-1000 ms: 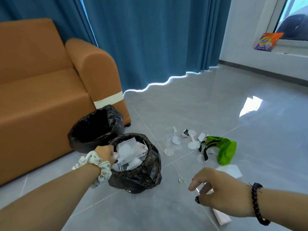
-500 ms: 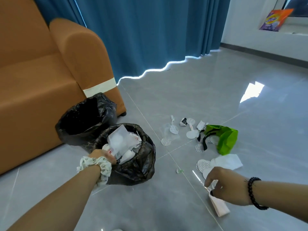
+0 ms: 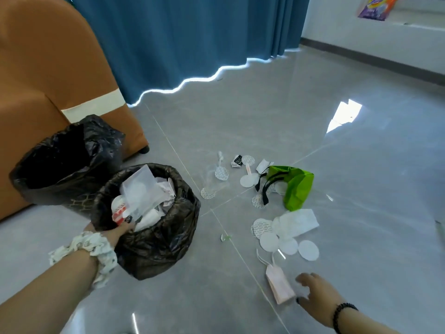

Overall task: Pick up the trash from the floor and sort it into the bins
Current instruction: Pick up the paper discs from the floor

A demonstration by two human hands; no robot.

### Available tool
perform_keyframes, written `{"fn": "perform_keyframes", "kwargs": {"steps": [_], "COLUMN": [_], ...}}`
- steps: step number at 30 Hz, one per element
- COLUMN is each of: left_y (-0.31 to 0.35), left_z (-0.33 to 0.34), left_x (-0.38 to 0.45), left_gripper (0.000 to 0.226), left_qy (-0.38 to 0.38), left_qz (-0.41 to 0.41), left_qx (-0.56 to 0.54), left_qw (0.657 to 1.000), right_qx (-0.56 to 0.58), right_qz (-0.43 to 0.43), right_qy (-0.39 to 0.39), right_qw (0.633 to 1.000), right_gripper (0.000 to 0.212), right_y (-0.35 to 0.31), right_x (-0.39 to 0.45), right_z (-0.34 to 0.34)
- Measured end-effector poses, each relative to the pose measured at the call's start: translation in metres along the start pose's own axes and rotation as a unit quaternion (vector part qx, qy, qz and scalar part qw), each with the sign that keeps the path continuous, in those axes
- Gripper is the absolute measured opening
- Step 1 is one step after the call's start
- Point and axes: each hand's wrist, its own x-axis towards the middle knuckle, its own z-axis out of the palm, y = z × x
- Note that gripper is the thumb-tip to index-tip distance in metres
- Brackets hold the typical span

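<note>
Left hand (image 3: 120, 233) grips the near bin (image 3: 154, 237) rim; right hand (image 3: 313, 291), fingers spread, holds nothing, w/ pink tag (image 3: 280, 285) just beside it on the floor. Risk: flat tag skids on glossy tile, or bin tips.

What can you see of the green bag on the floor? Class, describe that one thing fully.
The green bag is bright lime, of what looks like thin non-woven fabric or paper, with black strap handles trailing from its left end. It lies crumpled on its side on the grey tiled floor, to the right of the two bins, among white round paper discs, some of them partly under it. Neither hand touches it.
</note>
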Motion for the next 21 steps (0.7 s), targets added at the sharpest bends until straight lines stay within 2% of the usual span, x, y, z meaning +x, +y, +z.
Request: {"fn": "perform_keyframes", "kwargs": {"steps": [3,7,9,11,13,16,17,19,21], "left_y": [0.006,0.010,0.004,-0.002,-0.009,-0.012,-0.012,-0.011,-0.013], "left_z": [0.005,0.024,0.036,0.044,0.049,0.053,0.054,0.056,0.058], "left_x": [-0.025,-0.066,-0.083,-0.100,-0.113,-0.128,-0.129,-0.131,-0.131], "left_gripper": [0.046,0.038,0.040,0.038,0.032,0.026,0.028,0.030,0.034], "left_qy": [-0.048,-0.080,-0.069,-0.056,-0.067,-0.089,-0.088,-0.092,-0.089], "left_qz": [0.003,-0.016,-0.037,-0.062,-0.090,-0.114,-0.122,-0.122,-0.114], "left_qx": [-0.017,-0.060,-0.074,-0.081,-0.089,-0.102,-0.099,-0.096,-0.084], "left_qw": [0.999,0.995,0.994,0.993,0.990,0.984,0.984,0.984,0.986], "right_qx": [0.050,0.018,-0.035,-0.074,-0.063,0.065,0.126,0.258,0.342], "right_qz": [0.014,-0.017,-0.033,-0.048,-0.031,0.033,0.065,0.100,0.066], "right_qy": [-0.002,0.000,0.013,0.034,0.045,0.077,0.102,0.176,0.252], "right_qw": [0.999,1.000,0.999,0.995,0.997,0.994,0.985,0.945,0.903], "right_gripper": [0.068,0.074,0.064,0.043,0.027,0.003,0.009,0.013,0.006], "right_y": [-0.002,-0.021,-0.026,-0.023,-0.015,0.005,0.012,0.020,0.007], "right_x": [0.014,0.032,0.037,0.041,0.043,0.040,0.039,0.036,0.028], "right_z": [0.022,0.038,0.042,0.045,0.042,0.032,0.026,0.008,-0.024]}}
